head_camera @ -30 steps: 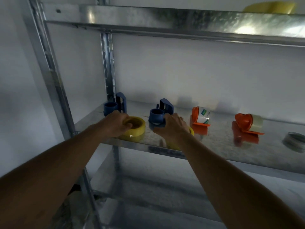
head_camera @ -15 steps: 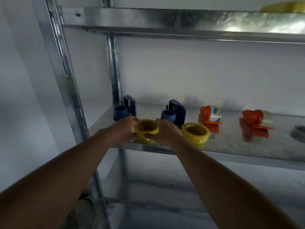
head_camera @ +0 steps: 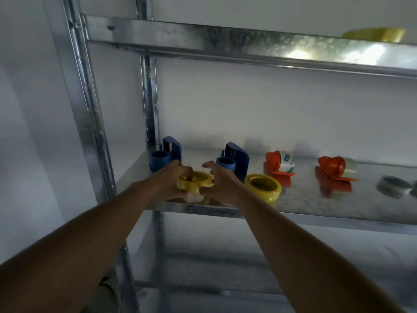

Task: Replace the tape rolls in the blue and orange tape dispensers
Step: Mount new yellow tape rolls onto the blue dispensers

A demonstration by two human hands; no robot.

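Holding a yellow tape roll (head_camera: 195, 182) between them, both hands work at the front edge of a galvanised metal shelf (head_camera: 316, 206). The left hand (head_camera: 170, 180) has its grip curled round the roll's left rim, a finger hooked into the hollow core. The right hand (head_camera: 220, 184) pinches the roll's lower right edge with thumb and a finger; its other fingers are arched above, clear of the roll.

Tape rolls, yellow, glossy, ring-shaped: two on this shelf, the second roll (head_camera: 262, 188) lying flat just right of the right hand.

Blue dispensers, smooth plastic, each with a round hub and an upright curved guard: two. The left blue dispenser (head_camera: 165, 154) stands by the upright; the right blue dispenser (head_camera: 234, 160) stands behind the right hand.

Orange dispensers: two, farther right. The near orange dispenser (head_camera: 278, 164) carries a white labelled roll; the far orange dispenser (head_camera: 336, 168) carries a pale roll.
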